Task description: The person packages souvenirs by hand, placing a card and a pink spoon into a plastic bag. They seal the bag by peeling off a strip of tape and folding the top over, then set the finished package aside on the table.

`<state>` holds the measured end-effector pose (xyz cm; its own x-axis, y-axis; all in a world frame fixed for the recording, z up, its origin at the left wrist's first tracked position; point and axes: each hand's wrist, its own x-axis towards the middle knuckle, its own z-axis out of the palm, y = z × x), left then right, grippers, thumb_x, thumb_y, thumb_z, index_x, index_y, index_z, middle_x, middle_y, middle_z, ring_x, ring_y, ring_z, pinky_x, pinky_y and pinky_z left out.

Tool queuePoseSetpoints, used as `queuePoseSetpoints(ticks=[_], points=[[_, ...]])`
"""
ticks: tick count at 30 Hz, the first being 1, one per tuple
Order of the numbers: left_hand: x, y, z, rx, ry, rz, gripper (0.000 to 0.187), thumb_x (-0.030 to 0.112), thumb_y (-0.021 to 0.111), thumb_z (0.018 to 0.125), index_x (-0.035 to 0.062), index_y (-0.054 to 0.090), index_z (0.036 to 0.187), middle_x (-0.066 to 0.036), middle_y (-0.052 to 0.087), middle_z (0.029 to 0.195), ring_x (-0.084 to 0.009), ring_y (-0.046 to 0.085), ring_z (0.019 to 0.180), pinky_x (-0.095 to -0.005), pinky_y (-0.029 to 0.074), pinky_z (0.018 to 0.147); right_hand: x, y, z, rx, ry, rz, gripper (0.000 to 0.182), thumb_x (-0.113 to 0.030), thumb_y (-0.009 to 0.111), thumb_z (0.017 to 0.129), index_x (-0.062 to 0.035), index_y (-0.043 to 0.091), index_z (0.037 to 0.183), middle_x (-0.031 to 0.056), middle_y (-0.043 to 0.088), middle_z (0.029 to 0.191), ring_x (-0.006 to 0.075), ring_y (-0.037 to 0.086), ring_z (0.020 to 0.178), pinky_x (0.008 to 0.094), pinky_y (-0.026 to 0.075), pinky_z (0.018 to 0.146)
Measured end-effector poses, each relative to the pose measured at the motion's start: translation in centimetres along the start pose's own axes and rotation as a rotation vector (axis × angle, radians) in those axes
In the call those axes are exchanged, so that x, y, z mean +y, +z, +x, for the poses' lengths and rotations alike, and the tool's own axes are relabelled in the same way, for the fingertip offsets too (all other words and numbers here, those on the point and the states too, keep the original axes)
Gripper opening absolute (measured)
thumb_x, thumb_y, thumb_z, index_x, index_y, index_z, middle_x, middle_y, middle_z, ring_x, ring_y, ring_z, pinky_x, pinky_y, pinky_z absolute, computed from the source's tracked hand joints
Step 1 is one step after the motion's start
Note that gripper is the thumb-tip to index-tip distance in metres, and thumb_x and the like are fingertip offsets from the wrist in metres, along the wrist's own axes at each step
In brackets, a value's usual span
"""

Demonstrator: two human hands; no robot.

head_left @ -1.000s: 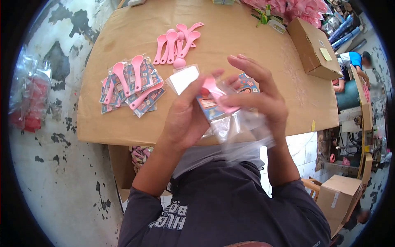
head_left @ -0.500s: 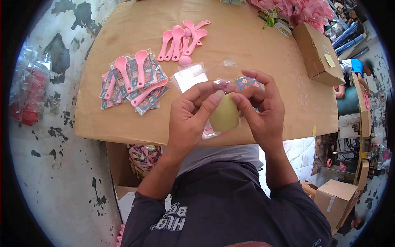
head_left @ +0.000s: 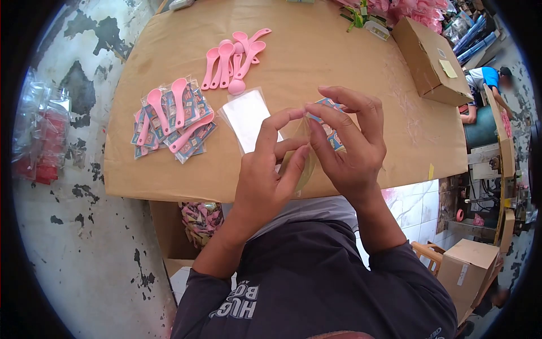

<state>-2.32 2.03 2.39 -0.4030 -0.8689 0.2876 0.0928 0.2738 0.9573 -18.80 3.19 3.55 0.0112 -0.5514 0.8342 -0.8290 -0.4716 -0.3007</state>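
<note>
My left hand point(head_left: 268, 166) has its fingers bent around the left edge of a thin, see-through yellowish-green piece point(head_left: 306, 169), whose exact kind I cannot make out. From the other side, my right hand point(head_left: 350, 141) pinches the top of that piece between thumb and fingers. Behind the right fingers lies a colourful printed card point(head_left: 337, 141), partly hidden. Left of my hands, white sheets in clear plastic point(head_left: 247, 118) lie on the table. Further left is a pile of packets with printed cards point(head_left: 195, 148), and pink spoons point(head_left: 183, 104) lie on top of them.
More loose pink spoons point(head_left: 226, 59) lie in a heap on the brown-covered table point(head_left: 339, 51). A cardboard box point(head_left: 426, 62) stands at the right edge. Clear plastic bags point(head_left: 48, 113) hang on the left wall. Another person point(head_left: 485, 79) is at the far right.
The yellowish-green piece has turned and now looks narrower and more see-through. My left fingers have spread along its edge, and my right fingers have closed at its top. The view has shifted slightly.
</note>
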Motion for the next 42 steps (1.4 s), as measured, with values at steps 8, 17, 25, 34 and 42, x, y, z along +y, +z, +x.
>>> queuePoseSetpoints(ticks=[8,17,25,34,42], points=[[0.0,-0.1,0.0,-0.103,0.045,0.237,0.050,0.002,0.061,0.099,0.0052,0.043,0.146,-0.015,0.073,0.120,-0.0303,0.078,0.089,-0.0342,0.054,0.061,1.0,-0.7,-0.2,0.003,-0.042,-0.015,0.028,0.003,0.078,0.073,-0.0036,0.074,0.099,0.0082,0.070,0.110,0.0283,0.063,0.097,0.0381,0.052,0.078],[0.6,0.4,0.2,-0.207,-0.101,0.214,0.038,0.007,0.063,0.100,0.0051,0.049,0.134,-0.015,0.079,0.099,-0.0213,0.076,0.077,-0.0267,0.048,0.060,2.0,-2.4,-0.6,0.100,0.180,0.099,0.019,0.002,0.075,0.080,-0.0044,0.069,0.097,0.0112,0.071,0.104,0.0290,0.067,0.097,0.0369,0.053,0.081],[1.3,0.8,0.6,-0.077,-0.236,-0.239,0.026,0.013,0.060,0.106,-0.0014,0.051,0.126,-0.021,0.075,0.116,-0.0170,0.073,0.100,-0.0275,0.060,0.075,5.0,-5.4,-1.1,0.499,0.495,0.665,0.011,0.007,0.056,0.094,-0.0026,0.054,0.089,0.0143,0.072,0.098,0.0145,0.068,0.092,0.0267,0.051,0.075],[0.2,2.0,0.9,0.026,-0.102,-0.331,0.016,0.009,0.064,0.103,-0.0018,0.061,0.114,-0.014,0.067,0.119,-0.0185,0.068,0.113,-0.0299,0.060,0.087,2.7,-5.5,-3.5,-0.112,0.596,0.823,0.015,-0.008,0.062,0.098,0.0034,0.066,0.108,-0.0020,0.056,0.075,0.0029,0.047,0.065,0.0208,0.036,0.060],[0.7,1.5,0.9,0.028,-0.070,-0.372,0.019,0.009,0.068,0.101,-0.0006,0.062,0.116,-0.008,0.068,0.111,-0.0127,0.067,0.101,-0.0291,0.054,0.092,1.3,-4.2,-2.6,-0.263,0.648,0.868,0.020,-0.017,0.071,0.098,-0.0009,0.069,0.109,-0.0045,0.060,0.086,-0.0004,0.044,0.065,0.0195,0.033,0.056]])
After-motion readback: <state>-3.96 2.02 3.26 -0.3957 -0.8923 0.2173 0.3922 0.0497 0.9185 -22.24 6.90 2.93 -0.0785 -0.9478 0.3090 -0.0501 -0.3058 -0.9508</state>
